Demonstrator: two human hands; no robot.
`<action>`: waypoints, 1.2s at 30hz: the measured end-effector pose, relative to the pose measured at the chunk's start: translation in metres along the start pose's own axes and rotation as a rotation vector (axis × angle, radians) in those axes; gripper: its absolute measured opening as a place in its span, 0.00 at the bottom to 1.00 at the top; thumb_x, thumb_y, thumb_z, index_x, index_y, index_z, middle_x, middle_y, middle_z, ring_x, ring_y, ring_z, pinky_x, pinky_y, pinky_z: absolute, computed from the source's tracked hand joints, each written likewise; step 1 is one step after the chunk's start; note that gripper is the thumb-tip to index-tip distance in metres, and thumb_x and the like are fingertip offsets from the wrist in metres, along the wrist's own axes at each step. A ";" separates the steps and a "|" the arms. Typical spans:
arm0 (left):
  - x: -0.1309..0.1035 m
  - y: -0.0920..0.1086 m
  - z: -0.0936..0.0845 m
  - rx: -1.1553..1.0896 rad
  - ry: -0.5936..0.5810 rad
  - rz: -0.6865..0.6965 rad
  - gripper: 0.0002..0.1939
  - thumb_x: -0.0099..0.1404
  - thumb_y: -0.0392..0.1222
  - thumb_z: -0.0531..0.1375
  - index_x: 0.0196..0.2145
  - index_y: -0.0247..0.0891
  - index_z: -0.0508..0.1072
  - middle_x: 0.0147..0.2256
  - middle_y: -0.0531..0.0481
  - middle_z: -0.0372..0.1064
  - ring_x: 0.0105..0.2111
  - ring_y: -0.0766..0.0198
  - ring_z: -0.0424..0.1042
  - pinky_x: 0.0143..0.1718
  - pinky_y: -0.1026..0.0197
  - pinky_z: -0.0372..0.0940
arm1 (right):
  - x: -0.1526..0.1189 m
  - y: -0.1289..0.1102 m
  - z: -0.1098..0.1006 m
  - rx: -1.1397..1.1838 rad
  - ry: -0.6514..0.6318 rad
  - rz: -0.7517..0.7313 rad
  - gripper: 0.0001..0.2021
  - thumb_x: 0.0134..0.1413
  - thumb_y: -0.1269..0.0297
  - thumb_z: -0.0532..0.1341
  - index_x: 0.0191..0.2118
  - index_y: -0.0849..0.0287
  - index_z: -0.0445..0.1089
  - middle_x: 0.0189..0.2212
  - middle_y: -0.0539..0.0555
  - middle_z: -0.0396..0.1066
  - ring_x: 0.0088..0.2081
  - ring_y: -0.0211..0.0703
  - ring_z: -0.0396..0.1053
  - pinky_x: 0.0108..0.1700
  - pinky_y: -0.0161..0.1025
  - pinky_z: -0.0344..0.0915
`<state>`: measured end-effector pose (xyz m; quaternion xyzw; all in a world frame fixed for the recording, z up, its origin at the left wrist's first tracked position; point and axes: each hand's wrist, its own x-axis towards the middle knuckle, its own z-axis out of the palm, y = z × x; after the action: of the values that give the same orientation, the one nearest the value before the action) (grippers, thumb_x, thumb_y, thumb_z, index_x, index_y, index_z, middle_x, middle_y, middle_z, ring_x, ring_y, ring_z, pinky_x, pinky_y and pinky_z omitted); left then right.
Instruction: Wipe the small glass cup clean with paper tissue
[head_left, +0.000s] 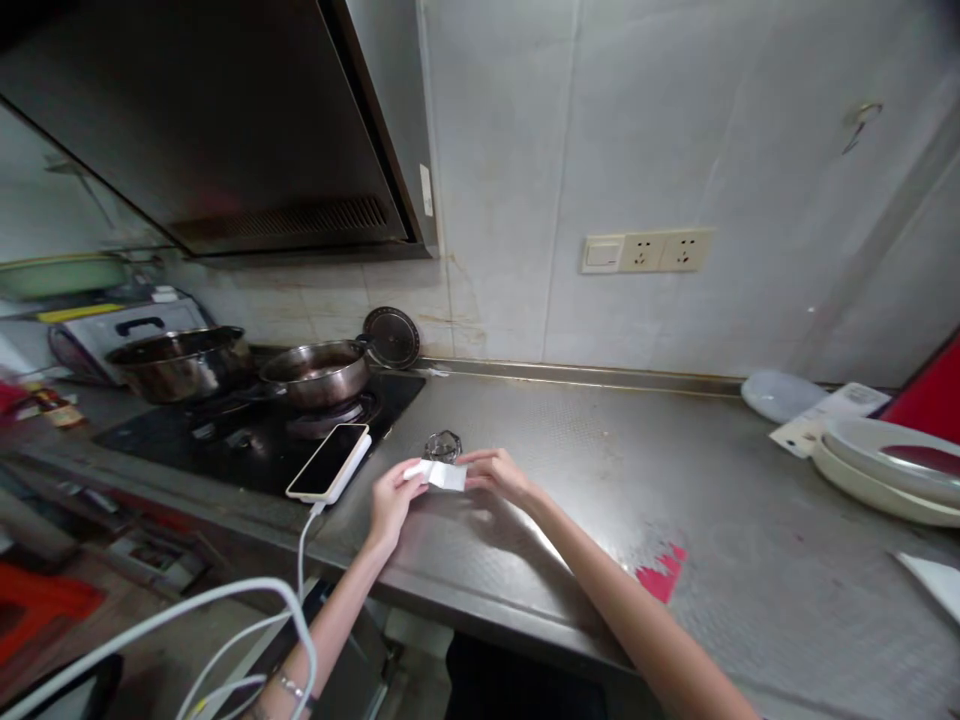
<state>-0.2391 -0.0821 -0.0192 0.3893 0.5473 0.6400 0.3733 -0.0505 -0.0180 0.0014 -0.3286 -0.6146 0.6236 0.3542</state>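
Note:
My left hand [392, 503] and my right hand [501, 474] are over the steel countertop near its front edge. Between them they pinch a small white piece of folded paper or tissue [444, 476], one end in each hand's fingers. Just behind the white piece sits a small round, dark, shiny object [442, 444]; its lower part is hidden and I cannot make out its kind. To the left of my left hand, a phone [330, 462] lies tilted at the stove's edge on a white block, with a white cable running from it.
Two metal pots [319, 373] stand on the black gas stove [255, 445] at left, under a range hood [262, 130]. A round perforated disc [391, 338] leans on the wall. White dishes [892, 465] are at right, and a red patch [663, 573] lies nearer. White cables [300, 610] loop across the lower left.

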 end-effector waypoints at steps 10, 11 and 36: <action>0.016 -0.012 -0.009 0.333 0.015 0.131 0.25 0.53 0.39 0.60 0.50 0.32 0.67 0.32 0.46 0.75 0.33 0.58 0.75 0.37 0.58 0.70 | 0.019 0.014 0.008 -0.487 0.151 -0.086 0.21 0.42 0.77 0.59 0.46 0.62 0.71 0.23 0.48 0.71 0.27 0.39 0.69 0.33 0.34 0.66; 0.019 -0.013 -0.010 0.433 0.000 0.174 0.23 0.53 0.38 0.59 0.48 0.33 0.69 0.31 0.46 0.75 0.33 0.58 0.75 0.37 0.58 0.69 | 0.021 0.014 0.006 -0.529 0.179 -0.104 0.20 0.42 0.78 0.58 0.45 0.61 0.71 0.24 0.49 0.72 0.29 0.39 0.69 0.35 0.34 0.65; 0.070 -0.026 0.012 0.948 -0.161 0.193 0.45 0.44 0.49 0.68 0.56 0.28 0.59 0.56 0.29 0.61 0.57 0.45 0.62 0.55 0.53 0.57 | 0.058 0.028 -0.011 -0.793 0.096 -0.256 0.39 0.34 0.74 0.66 0.58 0.60 0.61 0.52 0.59 0.68 0.51 0.50 0.67 0.52 0.41 0.61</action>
<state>-0.2561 -0.0113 -0.0372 0.6136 0.7091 0.3200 0.1353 -0.0729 0.0369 -0.0255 -0.3890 -0.8258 0.2735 0.3030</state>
